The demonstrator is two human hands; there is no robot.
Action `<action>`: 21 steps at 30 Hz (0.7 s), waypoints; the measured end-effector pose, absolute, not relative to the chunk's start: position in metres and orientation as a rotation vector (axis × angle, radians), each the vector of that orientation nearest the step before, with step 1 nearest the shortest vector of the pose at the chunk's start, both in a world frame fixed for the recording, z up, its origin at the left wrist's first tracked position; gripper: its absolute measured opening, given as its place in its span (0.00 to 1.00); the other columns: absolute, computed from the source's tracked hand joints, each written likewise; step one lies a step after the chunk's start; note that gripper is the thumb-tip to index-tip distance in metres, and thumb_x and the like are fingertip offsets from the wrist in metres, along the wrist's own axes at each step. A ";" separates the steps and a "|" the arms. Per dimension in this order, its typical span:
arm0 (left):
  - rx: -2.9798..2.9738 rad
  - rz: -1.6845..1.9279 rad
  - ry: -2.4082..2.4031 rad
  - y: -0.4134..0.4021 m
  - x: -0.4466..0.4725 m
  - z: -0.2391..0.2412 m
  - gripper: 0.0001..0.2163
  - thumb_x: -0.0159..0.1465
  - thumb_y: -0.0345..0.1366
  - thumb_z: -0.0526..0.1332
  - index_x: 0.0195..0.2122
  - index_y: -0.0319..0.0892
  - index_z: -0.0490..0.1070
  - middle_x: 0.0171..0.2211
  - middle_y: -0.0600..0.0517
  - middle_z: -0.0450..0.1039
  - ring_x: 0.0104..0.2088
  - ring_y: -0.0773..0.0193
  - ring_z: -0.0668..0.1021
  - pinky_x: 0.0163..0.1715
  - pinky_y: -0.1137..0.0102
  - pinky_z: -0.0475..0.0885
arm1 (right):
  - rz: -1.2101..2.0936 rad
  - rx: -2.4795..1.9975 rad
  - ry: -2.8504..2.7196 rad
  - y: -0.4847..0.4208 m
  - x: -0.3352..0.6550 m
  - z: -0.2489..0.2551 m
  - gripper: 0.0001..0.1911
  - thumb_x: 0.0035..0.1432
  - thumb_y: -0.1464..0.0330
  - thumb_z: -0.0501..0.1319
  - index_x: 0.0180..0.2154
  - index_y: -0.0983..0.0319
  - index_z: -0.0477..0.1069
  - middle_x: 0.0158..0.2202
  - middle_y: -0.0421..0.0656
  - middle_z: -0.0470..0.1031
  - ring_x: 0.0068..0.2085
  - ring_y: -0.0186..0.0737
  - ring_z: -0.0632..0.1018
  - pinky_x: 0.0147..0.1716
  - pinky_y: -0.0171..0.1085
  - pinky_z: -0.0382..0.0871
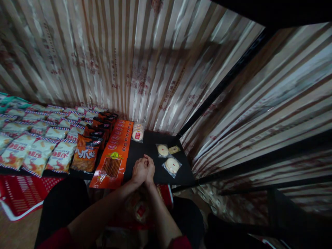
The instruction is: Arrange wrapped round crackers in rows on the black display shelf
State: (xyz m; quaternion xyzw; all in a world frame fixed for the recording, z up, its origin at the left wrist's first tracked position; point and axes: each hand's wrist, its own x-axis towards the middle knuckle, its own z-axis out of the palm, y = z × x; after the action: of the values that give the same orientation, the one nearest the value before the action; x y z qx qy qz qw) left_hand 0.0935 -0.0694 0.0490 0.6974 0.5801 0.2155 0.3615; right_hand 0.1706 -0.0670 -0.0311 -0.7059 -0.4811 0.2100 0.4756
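My left hand (139, 171) and my right hand (150, 168) are pressed together, closed, above the front of the black shelf (145, 143). No object shows in either one, though the palms are hidden. Just left of them lies a long orange strip pack (112, 166) with brown sticks visible through its window. To the right are two clear packets of round white crackers, a smaller one (163, 150) and a larger one (172, 165). A small yellowish packet (174, 149) lies beside the smaller. Farther back, another packet of round white crackers (137, 132) bears a red label.
Orange-and-black snack bags (85, 152) and rows of white snack bags (38, 155) fill the shelf's left. Below are a red basket (24, 195) and, under my forearms, another red container (168, 197) holding packets. Striped curtains and a dark frame bar (220, 88) stand behind.
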 end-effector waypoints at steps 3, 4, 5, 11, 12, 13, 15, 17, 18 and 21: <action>1.811 0.578 1.486 -0.084 0.091 0.040 0.14 0.63 0.27 0.48 0.42 0.39 0.72 0.45 0.46 0.74 0.47 0.60 0.73 0.50 0.67 0.66 | 0.526 -1.706 -1.201 -0.081 0.169 -0.032 0.20 0.50 0.72 0.52 0.45 0.65 0.72 0.43 0.49 0.74 0.44 0.40 0.75 0.46 0.37 0.68; 1.820 0.589 1.484 -0.088 0.091 0.037 0.14 0.63 0.27 0.48 0.43 0.39 0.72 0.45 0.46 0.73 0.47 0.60 0.72 0.50 0.67 0.65 | 0.527 -1.704 -1.209 -0.085 0.168 -0.032 0.20 0.50 0.72 0.52 0.45 0.65 0.72 0.43 0.49 0.74 0.44 0.40 0.75 0.46 0.37 0.67; 1.832 0.601 1.481 -0.091 0.090 0.034 0.14 0.63 0.27 0.48 0.43 0.39 0.72 0.45 0.46 0.73 0.47 0.60 0.72 0.50 0.66 0.65 | 0.524 -1.706 -1.212 -0.088 0.167 -0.032 0.20 0.50 0.72 0.52 0.45 0.65 0.72 0.43 0.49 0.74 0.44 0.40 0.75 0.46 0.37 0.67; 1.945 0.692 1.379 -0.111 0.081 0.012 0.14 0.62 0.27 0.47 0.42 0.39 0.71 0.43 0.45 0.73 0.46 0.60 0.71 0.51 0.65 0.65 | 0.481 -1.718 -1.233 -0.109 0.159 -0.034 0.19 0.50 0.73 0.50 0.42 0.63 0.73 0.41 0.47 0.75 0.43 0.39 0.74 0.46 0.37 0.67; 1.961 0.714 1.360 -0.115 0.078 0.008 0.14 0.62 0.27 0.47 0.42 0.38 0.71 0.43 0.45 0.73 0.46 0.60 0.71 0.51 0.65 0.65 | 0.478 -1.714 -1.244 -0.114 0.158 -0.035 0.19 0.50 0.73 0.50 0.42 0.63 0.73 0.41 0.47 0.75 0.43 0.40 0.74 0.46 0.37 0.67; 1.980 0.734 1.337 -0.120 0.076 0.005 0.14 0.62 0.27 0.47 0.42 0.38 0.71 0.42 0.45 0.73 0.45 0.60 0.71 0.50 0.65 0.65 | 0.475 -1.707 -1.257 -0.119 0.157 -0.037 0.18 0.50 0.73 0.50 0.41 0.63 0.73 0.40 0.47 0.75 0.43 0.40 0.74 0.45 0.37 0.67; 2.034 0.757 1.269 -0.130 0.071 -0.003 0.15 0.62 0.26 0.46 0.42 0.38 0.71 0.43 0.45 0.72 0.45 0.60 0.71 0.51 0.64 0.65 | 0.464 -1.691 -1.290 -0.130 0.156 -0.040 0.17 0.51 0.73 0.50 0.39 0.63 0.73 0.39 0.46 0.74 0.42 0.40 0.74 0.45 0.38 0.67; 2.081 0.753 1.210 -0.141 0.065 -0.010 0.15 0.62 0.27 0.46 0.42 0.38 0.70 0.44 0.45 0.72 0.45 0.60 0.70 0.51 0.63 0.65 | 0.439 -1.671 -1.326 -0.143 0.155 -0.045 0.15 0.52 0.73 0.50 0.38 0.62 0.73 0.38 0.45 0.74 0.42 0.40 0.73 0.46 0.39 0.67; 2.094 0.743 1.190 -0.146 0.063 -0.013 0.15 0.62 0.28 0.46 0.43 0.39 0.70 0.44 0.45 0.71 0.46 0.60 0.70 0.51 0.63 0.65 | 0.421 -1.660 -1.344 -0.150 0.155 -0.048 0.15 0.53 0.72 0.50 0.37 0.61 0.73 0.37 0.45 0.74 0.42 0.40 0.73 0.46 0.39 0.66; 2.085 0.715 1.162 -0.161 0.055 -0.023 0.15 0.62 0.28 0.47 0.46 0.39 0.69 0.46 0.45 0.70 0.48 0.59 0.70 0.53 0.62 0.64 | 0.377 -1.610 -1.410 -0.168 0.155 -0.060 0.14 0.56 0.71 0.49 0.38 0.60 0.72 0.37 0.45 0.74 0.42 0.41 0.73 0.46 0.41 0.66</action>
State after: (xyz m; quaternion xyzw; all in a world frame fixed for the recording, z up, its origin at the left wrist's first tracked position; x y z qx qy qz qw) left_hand 0.0547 -0.1607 -0.0231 0.7931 0.4418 0.2720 0.3192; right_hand 0.1549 -0.1684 -0.0604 -0.6557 -0.5743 0.1537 0.4655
